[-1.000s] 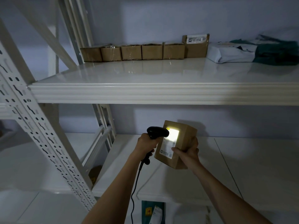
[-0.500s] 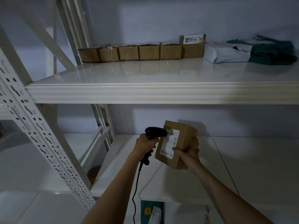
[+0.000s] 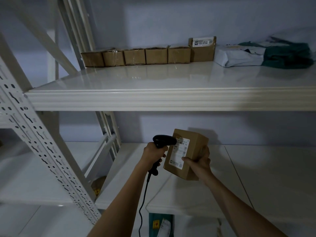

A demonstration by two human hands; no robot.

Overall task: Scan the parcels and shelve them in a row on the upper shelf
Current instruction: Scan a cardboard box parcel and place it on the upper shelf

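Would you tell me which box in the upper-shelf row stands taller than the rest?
The rightmost box, beside the white bag; it alone shows a white label.

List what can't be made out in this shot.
Head view, dim light:
- Label print on the held box: too small.
- Scanner handle: covered by the left hand.
- Green bag below: cut off by the bottom edge.
- Soft parcels: run off the right edge.

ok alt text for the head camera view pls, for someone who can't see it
A person's left hand aims a black barcode scanner at the label of a cardboard parcel held in the right hand. On the upper shelf above, six brown boxes stand in a row.
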